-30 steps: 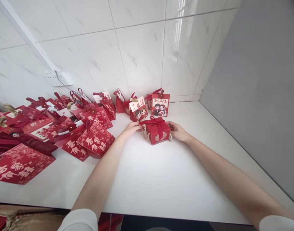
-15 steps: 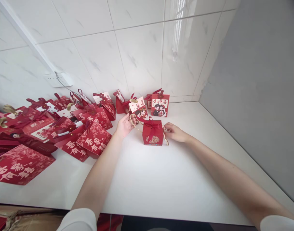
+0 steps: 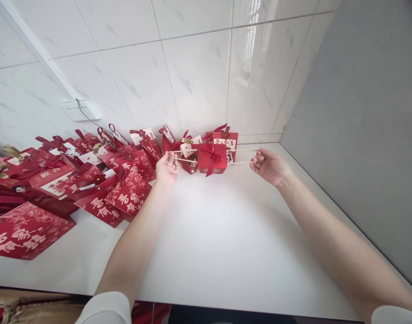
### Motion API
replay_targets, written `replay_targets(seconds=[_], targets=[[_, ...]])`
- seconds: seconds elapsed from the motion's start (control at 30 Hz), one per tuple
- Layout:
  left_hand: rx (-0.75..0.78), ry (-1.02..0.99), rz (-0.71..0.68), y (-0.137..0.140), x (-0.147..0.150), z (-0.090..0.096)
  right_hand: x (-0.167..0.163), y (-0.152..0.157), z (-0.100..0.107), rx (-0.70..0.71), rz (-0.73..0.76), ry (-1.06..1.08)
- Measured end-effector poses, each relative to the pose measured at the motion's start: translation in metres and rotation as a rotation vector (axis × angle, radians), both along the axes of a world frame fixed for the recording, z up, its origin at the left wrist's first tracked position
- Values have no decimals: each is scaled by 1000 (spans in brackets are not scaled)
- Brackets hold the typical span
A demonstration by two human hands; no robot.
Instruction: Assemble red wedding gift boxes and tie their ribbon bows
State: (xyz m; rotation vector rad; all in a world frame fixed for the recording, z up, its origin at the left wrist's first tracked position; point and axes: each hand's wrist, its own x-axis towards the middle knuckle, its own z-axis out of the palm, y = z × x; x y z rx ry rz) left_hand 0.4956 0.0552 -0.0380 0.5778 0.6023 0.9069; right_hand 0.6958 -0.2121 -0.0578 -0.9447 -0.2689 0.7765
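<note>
A small red gift box point(image 3: 218, 158) with a dark red ribbon bow hangs above the white table point(image 3: 206, 252), held up by gold cord handles stretched out to both sides. My left hand point(image 3: 167, 169) is closed on the left gold cord handle point(image 3: 184, 159). On the other side, my right hand point(image 3: 270, 165) pinches the right gold cord handle point(image 3: 243, 163), pulling it taut. Behind the red box, a card-topped box with a couple picture point(image 3: 230, 142) stands near the wall, partly covered by it.
Many red gift boxes point(image 3: 125, 191) with white lettering and ribbons crowd the table's left side. A tiled wall point(image 3: 195, 81) rises behind, with a white socket strip point(image 3: 81, 110) and cable. A grey panel point(image 3: 364, 117) borders the right. Brown cardboard point(image 3: 40, 310) shows below the front edge.
The red gift box has risen off the table and moved away from me. My hands have spread apart, and both cord handles are now drawn straight.
</note>
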Motion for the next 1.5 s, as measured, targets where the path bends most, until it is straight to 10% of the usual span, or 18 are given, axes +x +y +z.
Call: replay_targets(seconds=[0.37, 0.6, 0.93, 1.1, 1.5], targets=[[125, 129, -13, -18, 4, 25, 20, -25, 21, -48, -156, -88], [509, 258, 30, -21, 1, 21, 26, -34, 24, -155, -264, -230], [1328, 949, -85, -1, -32, 44, 16, -63, 51, -877, -383, -904], [1304, 1019, -386, 0, -37, 49, 16, -69, 57, -1039, -268, -958], [1133, 1087, -428, 8, -40, 47, 20, -73, 59, -1257, -23, -1016]])
